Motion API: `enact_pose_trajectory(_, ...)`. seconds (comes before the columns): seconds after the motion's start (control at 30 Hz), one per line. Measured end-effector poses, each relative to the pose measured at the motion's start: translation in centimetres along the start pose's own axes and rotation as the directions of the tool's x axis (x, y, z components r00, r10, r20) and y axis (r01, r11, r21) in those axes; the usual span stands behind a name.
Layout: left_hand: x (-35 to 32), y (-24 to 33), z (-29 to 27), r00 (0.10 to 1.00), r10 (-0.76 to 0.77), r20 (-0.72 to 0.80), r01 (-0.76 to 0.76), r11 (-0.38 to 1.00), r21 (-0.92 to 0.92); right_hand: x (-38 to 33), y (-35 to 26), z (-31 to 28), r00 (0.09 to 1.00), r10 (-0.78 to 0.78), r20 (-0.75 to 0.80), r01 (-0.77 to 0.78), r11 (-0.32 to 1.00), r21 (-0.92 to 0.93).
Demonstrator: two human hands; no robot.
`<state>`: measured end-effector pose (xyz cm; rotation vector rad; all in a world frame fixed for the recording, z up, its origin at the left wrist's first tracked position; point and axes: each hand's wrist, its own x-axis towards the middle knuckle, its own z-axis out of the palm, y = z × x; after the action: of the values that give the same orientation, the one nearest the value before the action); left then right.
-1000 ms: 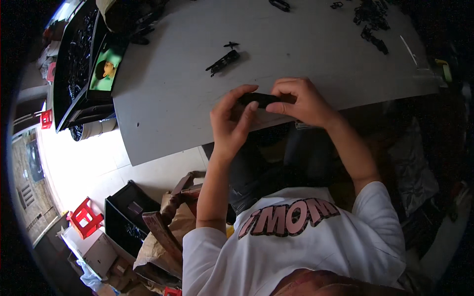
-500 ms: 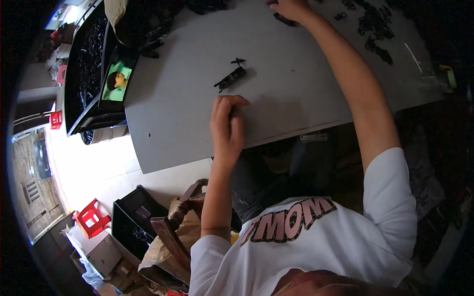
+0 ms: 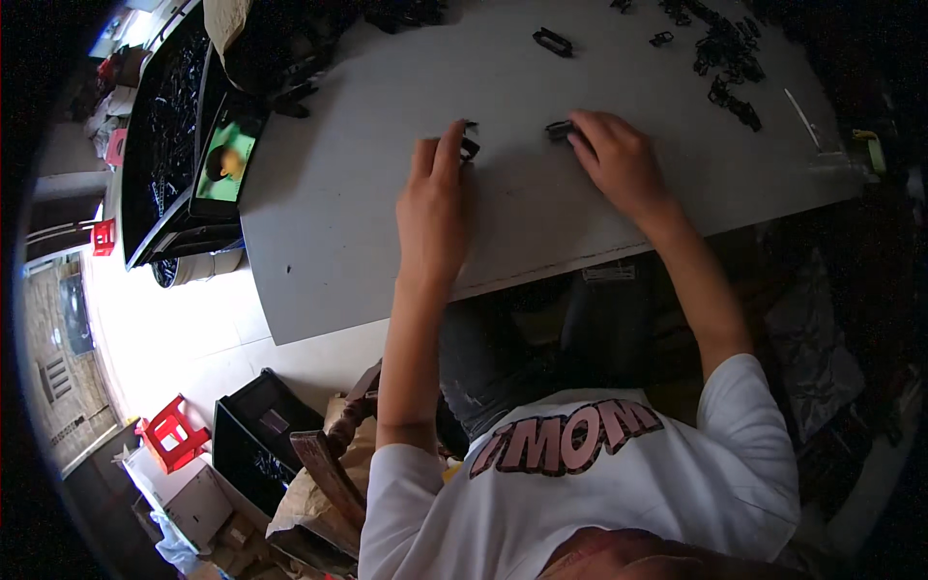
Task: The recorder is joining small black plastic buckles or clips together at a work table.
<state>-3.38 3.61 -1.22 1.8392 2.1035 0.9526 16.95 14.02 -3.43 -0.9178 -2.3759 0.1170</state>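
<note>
A small black oblong plastic part [image 3: 558,130] is pinched between the thumb and fingers of my right hand [image 3: 623,166], just above the grey table. To its left, my left hand [image 3: 433,198] reaches over the table with its fingers bent down around another black plastic part [image 3: 470,149], most of which the hand covers. A thin black piece [image 3: 471,126] shows just beyond those fingertips. Farther back lies a loose black oblong frame [image 3: 553,42], touched by neither hand.
Many black parts [image 3: 730,53] are heaped at the far right of the table [image 3: 358,184]. A phone [image 3: 227,159] playing a picture leans at the left, beside a black bin [image 3: 169,145] of small parts. A wooden chair [image 3: 329,464] and red stool [image 3: 174,433] stand below left.
My right hand has come back from the far side with a black part in it. My left hand has moved forward onto the part lying before it.
</note>
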Motion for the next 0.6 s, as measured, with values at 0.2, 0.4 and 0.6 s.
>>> enact_pose_trajectory(0.2, -3.5, -0.3, 0.1, 0.988, -0.147, -0.040, 0.102, 0.835, -0.541, 6.1, 2.3, 0.3, 0.994, -0.007, -0.106, -0.018, 0.974, -0.226)
enact_pose_trajectory(0.4, -4.5, -0.2, 0.5, 0.983, -0.171, 0.065, 0.175, 0.774, -0.609, 11.3, 5.5, 3.3, 0.863, 0.345, 0.369, -0.331, 0.938, -0.103)
enact_pose_trajectory(0.6, -4.1, -0.2, 0.6, 0.990, -0.090, 0.106, 0.134, 0.826, -0.547, 3.1, 5.3, 1.7, 0.958, 0.283, -0.039, -0.254, 0.906, 0.340)
